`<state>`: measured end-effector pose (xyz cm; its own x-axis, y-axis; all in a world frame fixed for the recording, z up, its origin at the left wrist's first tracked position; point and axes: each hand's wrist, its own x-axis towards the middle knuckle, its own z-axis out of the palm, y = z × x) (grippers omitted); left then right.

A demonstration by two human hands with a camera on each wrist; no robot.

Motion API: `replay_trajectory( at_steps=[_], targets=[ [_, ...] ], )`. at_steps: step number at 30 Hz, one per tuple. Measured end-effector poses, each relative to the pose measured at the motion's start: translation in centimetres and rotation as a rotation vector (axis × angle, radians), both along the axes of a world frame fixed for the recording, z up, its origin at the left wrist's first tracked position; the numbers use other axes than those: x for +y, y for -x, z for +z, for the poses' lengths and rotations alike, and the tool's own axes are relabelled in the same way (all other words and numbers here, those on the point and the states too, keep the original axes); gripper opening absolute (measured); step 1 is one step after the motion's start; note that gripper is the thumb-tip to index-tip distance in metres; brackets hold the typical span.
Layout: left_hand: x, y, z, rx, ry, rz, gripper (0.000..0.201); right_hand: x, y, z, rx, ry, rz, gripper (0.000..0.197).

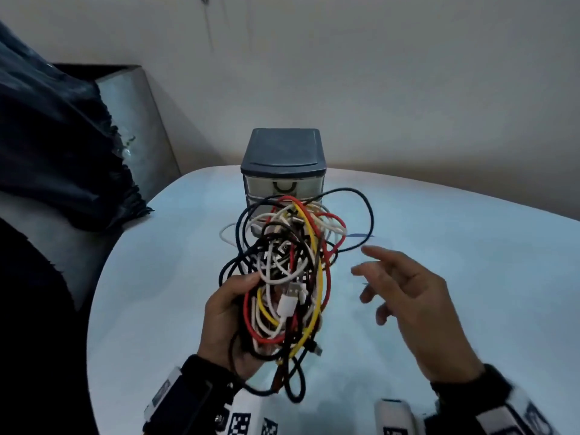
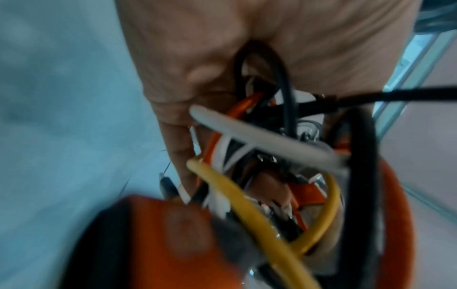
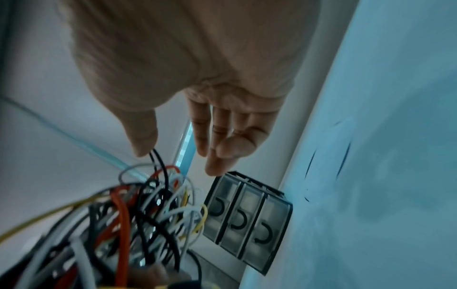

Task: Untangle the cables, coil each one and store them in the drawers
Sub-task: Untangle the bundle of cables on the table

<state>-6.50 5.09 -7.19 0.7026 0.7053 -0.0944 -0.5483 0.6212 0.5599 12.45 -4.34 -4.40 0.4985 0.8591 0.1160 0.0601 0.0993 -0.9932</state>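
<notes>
My left hand (image 1: 232, 312) grips a big tangle of cables (image 1: 292, 262) in black, white, red and yellow, held up above the table. Close up in the left wrist view, the tangle of cables (image 2: 272, 156) fills my left hand (image 2: 197, 68). My right hand (image 1: 408, 293) hovers to the right of the bundle with its fingers spread and relaxed, holding nothing. In the right wrist view my right hand (image 3: 197, 117) is open above the tangle of cables (image 3: 148, 215). A small grey drawer unit (image 1: 284, 164) stands behind the bundle; the drawer unit (image 3: 247, 221) shows three shut drawers.
The pale round table (image 1: 455, 246) spreads under both hands. A dark cloth (image 1: 47, 136) drapes over a grey seat (image 1: 138, 120) at the left. A plain wall rises behind the table.
</notes>
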Motion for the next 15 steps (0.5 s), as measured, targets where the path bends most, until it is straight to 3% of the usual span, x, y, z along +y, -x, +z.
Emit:
replay_trajectory(
  at_steps=[2,4,8,12,15],
  targets=[
    [-0.1,-0.1,-0.1,0.074,-0.032,-0.025,0.066,0.2,0.7,0.1,0.035,0.003,-0.001,0.034],
    [-0.2,-0.3,0.0,0.171,-0.082,-0.024,0.067,0.5,1.0,-0.3,0.115,0.02,-0.034,0.021],
    [-0.4,-1.5,0.2,0.256,-0.054,0.06,0.043,0.8,0.3,-1.3,0.208,0.161,-0.043,0.014],
    [-0.1,-2.6,0.3,0.305,-0.003,0.162,0.049,0.7,0.8,-1.7,0.199,0.205,-0.022,0.015],
    [0.2,-3.0,0.3,0.335,0.017,0.2,0.051,0.6,1.3,-1.3,0.204,0.165,0.047,0.03]
  ],
)
